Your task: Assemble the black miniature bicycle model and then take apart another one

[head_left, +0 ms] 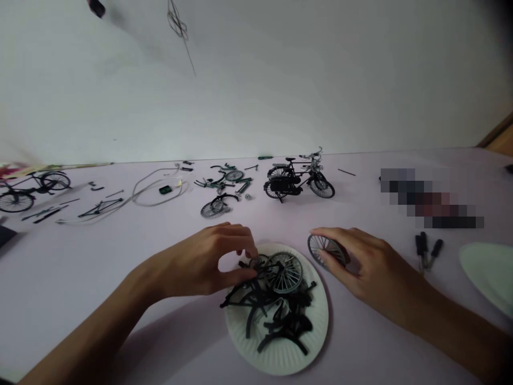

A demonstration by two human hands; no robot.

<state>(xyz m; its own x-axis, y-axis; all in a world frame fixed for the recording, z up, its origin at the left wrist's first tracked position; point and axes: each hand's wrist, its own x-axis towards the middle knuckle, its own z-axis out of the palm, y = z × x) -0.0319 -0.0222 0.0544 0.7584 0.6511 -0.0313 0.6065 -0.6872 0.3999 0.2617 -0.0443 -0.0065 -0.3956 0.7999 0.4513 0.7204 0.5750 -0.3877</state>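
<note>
A white paper plate (280,358) lies on the table in front of me, heaped with black model-bicycle parts (276,315) and one spoked wheel (285,271). My left hand (208,262) reaches over the plate's upper left rim, its fingertips pinched on a small round grey part (255,261). My right hand (356,259) rests just right of the plate, fingers curled around a second small spoked wheel (324,249) standing on edge on the table.
A finished black model bicycle (297,181) stands further back. Green bicycle parts and a loose wheel (224,187) lie left of it, with a white cable (152,190) and another model bicycle (28,190) at far left. Small screwdrivers (427,251) and another plate (491,272) lie at right.
</note>
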